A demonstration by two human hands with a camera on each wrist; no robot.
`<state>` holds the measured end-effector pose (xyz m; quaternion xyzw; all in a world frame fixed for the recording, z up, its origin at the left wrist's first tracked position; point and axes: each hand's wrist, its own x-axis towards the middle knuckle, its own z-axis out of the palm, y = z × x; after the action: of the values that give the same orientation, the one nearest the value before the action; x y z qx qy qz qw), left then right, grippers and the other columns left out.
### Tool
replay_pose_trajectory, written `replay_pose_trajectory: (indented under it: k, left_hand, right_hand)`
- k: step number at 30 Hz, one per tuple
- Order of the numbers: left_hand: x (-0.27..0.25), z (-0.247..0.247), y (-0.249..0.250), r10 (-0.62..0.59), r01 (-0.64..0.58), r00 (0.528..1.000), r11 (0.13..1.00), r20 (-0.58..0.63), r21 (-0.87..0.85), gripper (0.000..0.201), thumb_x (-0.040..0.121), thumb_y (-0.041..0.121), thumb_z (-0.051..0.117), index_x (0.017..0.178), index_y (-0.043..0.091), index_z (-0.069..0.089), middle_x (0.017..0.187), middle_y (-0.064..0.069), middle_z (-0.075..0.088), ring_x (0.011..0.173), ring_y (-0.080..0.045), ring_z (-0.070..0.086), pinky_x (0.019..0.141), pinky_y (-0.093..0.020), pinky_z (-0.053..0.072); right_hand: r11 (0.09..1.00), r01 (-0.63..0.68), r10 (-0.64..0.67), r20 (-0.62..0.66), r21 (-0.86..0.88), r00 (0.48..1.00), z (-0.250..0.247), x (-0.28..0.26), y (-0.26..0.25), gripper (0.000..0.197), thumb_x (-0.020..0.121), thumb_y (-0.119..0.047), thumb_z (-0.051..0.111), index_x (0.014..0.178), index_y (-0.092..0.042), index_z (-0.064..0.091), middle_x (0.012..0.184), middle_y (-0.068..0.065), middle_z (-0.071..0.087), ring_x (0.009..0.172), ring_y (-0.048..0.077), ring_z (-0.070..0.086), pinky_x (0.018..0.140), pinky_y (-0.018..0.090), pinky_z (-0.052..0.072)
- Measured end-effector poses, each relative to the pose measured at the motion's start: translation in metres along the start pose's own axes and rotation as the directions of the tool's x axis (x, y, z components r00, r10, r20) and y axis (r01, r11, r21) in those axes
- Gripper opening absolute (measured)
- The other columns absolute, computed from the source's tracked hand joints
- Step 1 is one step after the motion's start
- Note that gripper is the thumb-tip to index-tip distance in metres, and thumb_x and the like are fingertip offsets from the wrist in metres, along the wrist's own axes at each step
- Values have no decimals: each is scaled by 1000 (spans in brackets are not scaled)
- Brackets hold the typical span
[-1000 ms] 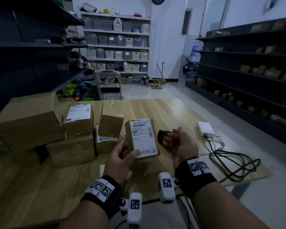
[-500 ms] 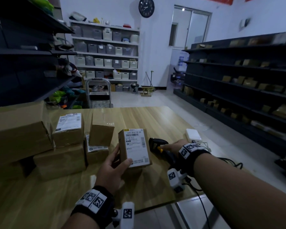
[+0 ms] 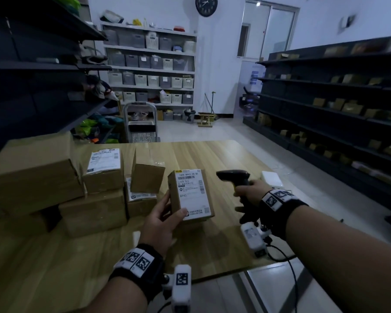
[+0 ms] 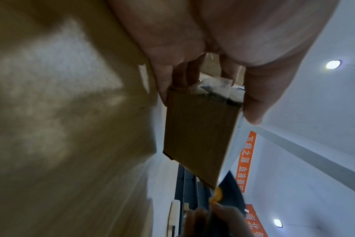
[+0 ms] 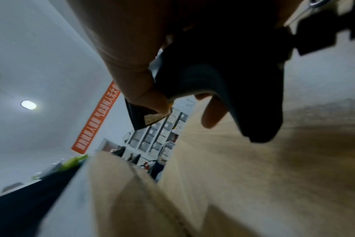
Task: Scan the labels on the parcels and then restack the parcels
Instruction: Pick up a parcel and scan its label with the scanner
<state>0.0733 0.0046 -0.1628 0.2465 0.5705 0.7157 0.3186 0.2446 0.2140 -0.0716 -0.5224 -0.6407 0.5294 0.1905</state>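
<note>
Gripping a small parcel (image 3: 191,195) upright above the table (image 3: 54,267), the left hand (image 3: 161,220) has its thumb on the label (image 3: 193,193) and fingers behind. Beside it, the right hand (image 3: 250,192) curls round a black scanner (image 3: 234,177). Farther left, stacked parcels (image 3: 95,190) rest.

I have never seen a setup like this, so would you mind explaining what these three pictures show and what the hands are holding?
There is no machine here: a person wears one camera on the head and one on each wrist. The head view looks down at a wooden table with stacked cardboard parcels. The left hand holds a small labelled parcel upright; the left wrist view shows that parcel from below. The right hand grips a black handheld scanner, seen close up as a dark shape in the right wrist view.
</note>
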Motion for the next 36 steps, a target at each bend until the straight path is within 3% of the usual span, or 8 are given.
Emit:
replay_pose_trajectory:
  k: [4,7,13,16,20,25,32,36]
  left_hand:
    - [1,0,0,14,-14,1000,999,-13,41,74,94,27,84,157,45,51,134,4,74,124,-26,71,95,-43,61]
    - [2,0,-1,30,-29,999,997,-18,68,76,93,29,86,158,45,51,135,6,73,125,-24,71,102,-47,61]
    - [4,-2,-6,81,-75,996,986,-34,152,81,89,34,90,153,55,45,141,9,69,128,-19,68,109,-51,60]
    - [5,-3,-8,92,-85,995,982,-36,168,84,89,36,90,158,49,45,141,8,67,127,-18,67,104,-44,60]
    - [5,-4,-8,100,-95,995,984,-23,152,86,89,33,90,161,44,44,135,11,66,113,-2,64,92,-34,57]
    - [3,-4,-7,68,-65,997,990,-24,127,89,87,36,90,162,43,43,143,11,63,127,-19,63,106,-50,56]
    - [2,-5,-7,92,-87,996,984,-21,156,86,90,34,88,163,38,43,141,10,61,121,-16,62,91,-35,55]
    - [2,-3,-7,93,-84,995,980,-42,178,90,88,37,89,165,36,41,142,9,60,126,-19,59,102,-43,52]
  right_hand:
    - [987,53,-63,62,151,996,-5,-26,-8,25,93,-10,72,116,-6,65,92,22,78,68,36,69,60,47,61]
    - [988,83,-101,133,132,986,-7,-44,-14,29,91,-15,73,118,-4,68,72,13,66,58,28,57,60,40,52]
    - [986,54,-90,228,159,970,-1,-82,-21,32,91,-17,78,120,-8,65,69,11,62,59,31,61,66,50,60]
    - [992,91,-108,224,85,969,1,-93,-22,28,92,-20,78,115,-8,67,73,14,68,59,31,61,64,46,56]
    - [989,105,-126,227,101,966,6,-101,-23,20,96,-16,72,112,-7,68,63,8,54,51,23,47,55,35,43]
    - [982,120,-145,176,145,974,7,-104,-22,34,95,-16,69,124,-1,63,63,7,51,49,22,45,53,32,40]
    - [985,86,-117,216,150,969,6,-106,-18,31,95,-15,68,125,-14,60,63,6,52,50,19,47,53,32,41]
    - [985,73,-109,228,159,968,7,-106,-16,30,95,-15,68,123,-13,62,63,5,51,50,19,46,54,32,41]
